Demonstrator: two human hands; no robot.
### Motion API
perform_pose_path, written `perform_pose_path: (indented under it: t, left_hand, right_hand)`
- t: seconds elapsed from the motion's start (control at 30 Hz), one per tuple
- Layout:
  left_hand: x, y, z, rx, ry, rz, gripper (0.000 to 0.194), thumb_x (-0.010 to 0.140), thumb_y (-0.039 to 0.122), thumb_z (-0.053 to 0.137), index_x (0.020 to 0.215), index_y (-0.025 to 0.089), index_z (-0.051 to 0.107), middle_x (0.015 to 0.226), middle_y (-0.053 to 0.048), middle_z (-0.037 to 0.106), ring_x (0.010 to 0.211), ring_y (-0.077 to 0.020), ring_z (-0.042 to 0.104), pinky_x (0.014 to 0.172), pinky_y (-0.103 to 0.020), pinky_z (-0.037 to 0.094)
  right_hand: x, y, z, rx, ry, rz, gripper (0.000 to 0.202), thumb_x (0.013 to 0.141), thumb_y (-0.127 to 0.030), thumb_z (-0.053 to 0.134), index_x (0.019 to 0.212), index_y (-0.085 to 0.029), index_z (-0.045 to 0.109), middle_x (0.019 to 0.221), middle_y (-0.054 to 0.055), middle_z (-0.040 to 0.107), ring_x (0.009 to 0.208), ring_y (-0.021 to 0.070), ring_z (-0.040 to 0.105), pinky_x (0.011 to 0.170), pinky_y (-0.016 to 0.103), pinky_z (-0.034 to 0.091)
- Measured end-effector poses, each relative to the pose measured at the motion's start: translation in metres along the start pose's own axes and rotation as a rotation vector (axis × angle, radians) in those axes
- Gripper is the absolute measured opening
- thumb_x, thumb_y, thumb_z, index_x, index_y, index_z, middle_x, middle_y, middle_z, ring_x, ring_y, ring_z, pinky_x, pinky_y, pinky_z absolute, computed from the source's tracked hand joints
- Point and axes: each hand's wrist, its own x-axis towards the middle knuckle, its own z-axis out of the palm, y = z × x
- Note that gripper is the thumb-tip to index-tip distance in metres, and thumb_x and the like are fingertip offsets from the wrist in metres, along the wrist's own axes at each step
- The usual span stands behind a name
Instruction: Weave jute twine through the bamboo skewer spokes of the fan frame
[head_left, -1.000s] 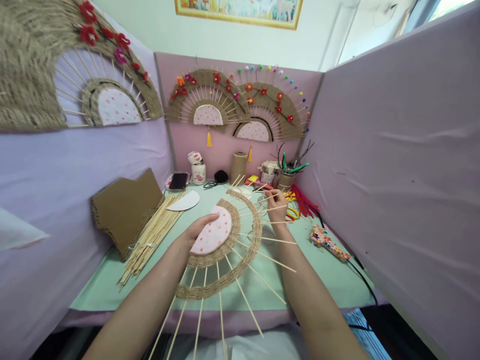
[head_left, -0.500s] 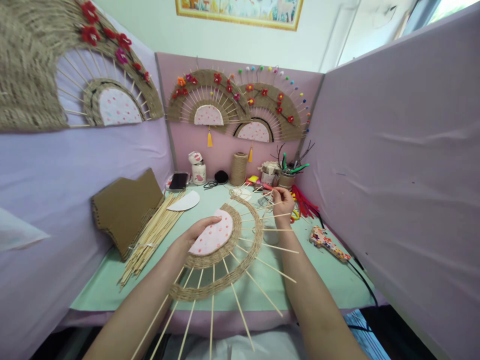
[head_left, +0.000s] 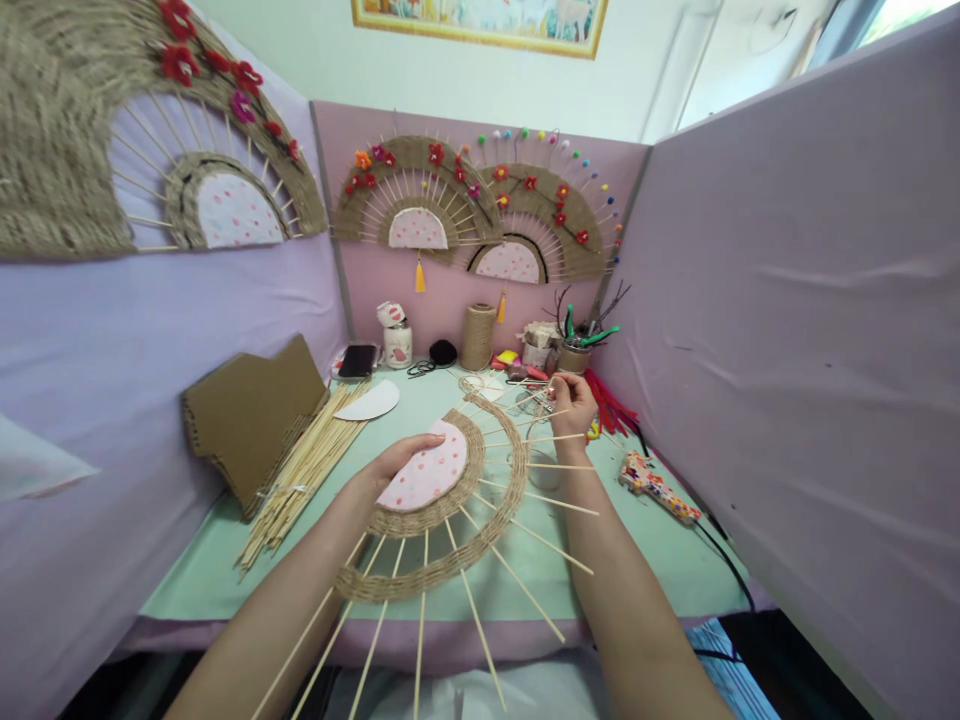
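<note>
A half-round woven fan, made of jute twine on thin bamboo sticks, hangs over the table with its sticks spreading toward me and to the right. My left hand grips it at the white centre piece with pink dots, thumb on top and fingers hidden underneath. Beyond the fan's far end, my right hand is closed in a pinch on a thin strand of jute twine, which loops down beside the sticks. The exact spot between its fingertips is too small to make out.
Bundled bamboo sticks, cardboard and a white half-disc lie left. A twine spool and a tool jar stand at the back. On the right lies a patterned glue gun with its cord. Finished fans hang behind.
My right hand has shifted slightly right, drawing the strand along. The fan has tilted a little, its near sticks moving slightly left; my left hand keeps its grip.
</note>
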Motion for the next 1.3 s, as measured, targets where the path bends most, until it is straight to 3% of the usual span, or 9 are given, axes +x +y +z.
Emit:
perform_pose_path:
  t: [0.27, 0.6, 0.93, 1.13, 1.23, 1.3]
  left_hand:
    - [-0.005, 0.000, 0.006, -0.013, 0.034, 0.009, 0.022, 0.082, 0.025, 0.051, 0.088, 0.007, 0.061, 0.064, -0.009, 0.070, 0.052, -0.0194, 0.065, 0.054, -0.027, 0.051]
    - [-0.003, -0.002, 0.010, -0.029, 0.036, -0.006, 0.024, 0.082, 0.023, 0.051, 0.092, 0.004, 0.062, 0.069, -0.012, 0.071, 0.057, -0.0203, 0.067, 0.058, -0.028, 0.052]
    - [0.004, -0.005, 0.004, -0.003, 0.002, -0.044, 0.021, 0.078, 0.021, 0.056, 0.088, 0.004, 0.062, 0.069, -0.014, 0.070, 0.059, -0.0216, 0.067, 0.059, -0.028, 0.052]
    - [0.010, -0.008, 0.004, 0.007, -0.058, 0.125, 0.020, 0.076, 0.009, 0.057, 0.095, 0.009, 0.060, 0.072, -0.009, 0.071, 0.061, -0.0200, 0.067, 0.064, -0.030, 0.051]
    - [0.016, -0.010, 0.006, -0.085, -0.049, 0.105, 0.020, 0.081, 0.022, 0.056, 0.096, 0.009, 0.060, 0.074, -0.010, 0.071, 0.064, -0.0201, 0.067, 0.069, -0.031, 0.051]
    - [0.020, -0.011, 0.006, -0.129, -0.047, 0.051, 0.037, 0.082, 0.041, 0.053, 0.093, 0.007, 0.061, 0.073, -0.012, 0.070, 0.064, -0.0218, 0.067, 0.070, -0.033, 0.051]
  right_hand:
    - [-0.001, 0.008, 0.003, -0.013, -0.143, 0.088, 0.029, 0.072, -0.042, 0.057, 0.077, -0.014, 0.062, 0.064, 0.001, 0.056, 0.058, 0.0126, 0.047, 0.055, 0.025, 0.037]
    - [-0.038, -0.010, 0.033, 0.124, -0.608, 0.487, 0.028, 0.058, -0.042, 0.067, 0.066, -0.017, 0.056, 0.052, -0.004, 0.050, 0.046, 0.0086, 0.035, 0.046, 0.024, 0.027]
    - [-0.045, -0.005, 0.040, 0.141, -0.596, 0.516, 0.022, 0.059, -0.037, 0.065, 0.063, -0.018, 0.056, 0.049, -0.005, 0.047, 0.048, 0.0090, 0.033, 0.048, 0.025, 0.027]
    - [-0.047, 0.000, 0.044, 0.142, -0.604, 0.528, 0.016, 0.054, -0.029, 0.065, 0.062, -0.018, 0.056, 0.050, -0.004, 0.050, 0.048, 0.0097, 0.038, 0.048, 0.025, 0.029]
    - [-0.049, -0.001, 0.044, 0.151, -0.598, 0.519, 0.015, 0.057, -0.030, 0.063, 0.063, -0.018, 0.056, 0.054, -0.003, 0.053, 0.051, 0.0110, 0.042, 0.049, 0.025, 0.032]
    - [-0.049, -0.001, 0.042, 0.127, -0.603, 0.461, 0.015, 0.059, -0.033, 0.061, 0.062, -0.018, 0.057, 0.055, -0.003, 0.053, 0.053, 0.0112, 0.042, 0.050, 0.025, 0.033]
